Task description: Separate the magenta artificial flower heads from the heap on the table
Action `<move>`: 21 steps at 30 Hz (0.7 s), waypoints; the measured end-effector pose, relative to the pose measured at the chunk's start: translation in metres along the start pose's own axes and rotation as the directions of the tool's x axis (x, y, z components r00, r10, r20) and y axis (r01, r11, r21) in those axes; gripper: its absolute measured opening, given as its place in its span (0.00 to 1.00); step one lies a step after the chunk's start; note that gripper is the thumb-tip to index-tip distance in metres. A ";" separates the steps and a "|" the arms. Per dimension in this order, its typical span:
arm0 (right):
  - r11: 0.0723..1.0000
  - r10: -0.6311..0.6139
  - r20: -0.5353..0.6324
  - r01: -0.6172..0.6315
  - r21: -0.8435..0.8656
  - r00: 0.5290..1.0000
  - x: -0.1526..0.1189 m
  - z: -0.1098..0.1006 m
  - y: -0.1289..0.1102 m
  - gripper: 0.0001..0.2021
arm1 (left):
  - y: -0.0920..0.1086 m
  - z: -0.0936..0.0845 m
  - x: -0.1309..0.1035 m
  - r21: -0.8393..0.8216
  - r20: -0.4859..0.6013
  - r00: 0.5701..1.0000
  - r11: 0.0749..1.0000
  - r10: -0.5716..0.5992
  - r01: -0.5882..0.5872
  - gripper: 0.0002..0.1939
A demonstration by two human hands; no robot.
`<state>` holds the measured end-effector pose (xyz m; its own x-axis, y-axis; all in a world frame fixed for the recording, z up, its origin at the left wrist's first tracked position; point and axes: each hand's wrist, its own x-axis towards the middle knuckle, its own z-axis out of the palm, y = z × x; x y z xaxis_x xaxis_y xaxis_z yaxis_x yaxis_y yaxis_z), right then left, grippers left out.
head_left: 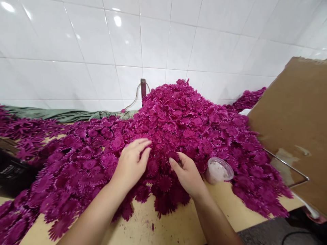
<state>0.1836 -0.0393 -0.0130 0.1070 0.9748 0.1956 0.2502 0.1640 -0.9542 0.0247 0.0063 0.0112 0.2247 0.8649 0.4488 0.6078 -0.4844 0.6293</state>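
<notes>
A big heap of magenta fabric flower pieces (pixel 178 112), with round centres and fringed petal edges, covers much of the table. My left hand (pixel 135 156) is over the front of the heap, its thumb and fingers slightly apart, and I see nothing between them. To its right, my right hand (pixel 187 172) pinches a dark magenta flower piece (pixel 173 156) between thumb and fingers. Just right of that hand stands a clear plastic cup (pixel 219 170) with whitish contents. Several flower pieces (pixel 165 183) lie on the table below and between my hands.
Behind the heap rises a white tiled wall (pixel 158 41), with a dark upright post (pixel 143 88) and cord before it. A cardboard sheet (pixel 291 129) leans at right, near a bent metal rod (pixel 288 165). At left are a black box (pixel 15 173) and green cloth (pixel 58 114).
</notes>
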 end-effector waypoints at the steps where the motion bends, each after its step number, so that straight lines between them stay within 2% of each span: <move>1: 0.999 -0.003 0.001 0.003 -0.034 1.000 0.000 0.002 0.000 0.11 | 0.004 0.002 -0.006 -0.052 0.078 0.997 0.999 0.002 0.002 0.14; 3: 0.996 -0.004 0.010 0.005 -0.090 1.000 -0.001 0.005 0.000 0.13 | 0.011 0.009 -0.017 -0.160 0.222 0.975 0.985 -0.026 0.063 0.13; 6: 0.987 -0.004 -0.008 0.003 -0.162 1.000 -0.002 0.010 0.000 0.16 | 0.015 0.021 -0.027 -0.245 0.296 0.951 0.955 -0.089 0.165 0.13; 9: 0.982 0.014 -0.030 -0.019 -0.186 0.999 -0.002 0.011 0.000 0.17 | 0.016 0.029 -0.030 -0.320 0.251 0.962 0.928 -0.111 0.190 0.09; 13: 0.992 0.040 -0.013 -0.041 -0.115 0.999 -0.001 0.012 -0.001 0.18 | 0.015 0.028 -0.030 -0.347 0.140 0.990 0.935 -0.021 0.069 0.10; 15: 0.999 0.011 0.044 -0.008 -0.050 0.999 -0.001 0.013 -0.003 0.17 | 0.015 0.026 -0.027 -0.326 0.108 0.994 0.944 -0.002 0.038 0.07; 18: 0.998 -0.059 0.132 0.063 -0.030 0.990 -0.006 0.015 -0.007 0.11 | 0.015 0.025 -0.018 -0.363 0.069 0.986 0.917 -0.151 0.166 0.07; 21: 0.995 -0.071 0.164 0.082 -0.064 0.984 -0.015 0.014 -0.011 0.07 | 0.010 0.021 -0.002 -0.489 0.020 0.952 0.827 -0.307 0.277 0.07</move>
<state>0.1659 -0.0536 -0.0084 -0.0701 0.9724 0.2227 0.3197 0.2334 -0.9183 0.0464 0.0025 0.0039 0.0424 0.9742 0.2215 0.1921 -0.2255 0.9551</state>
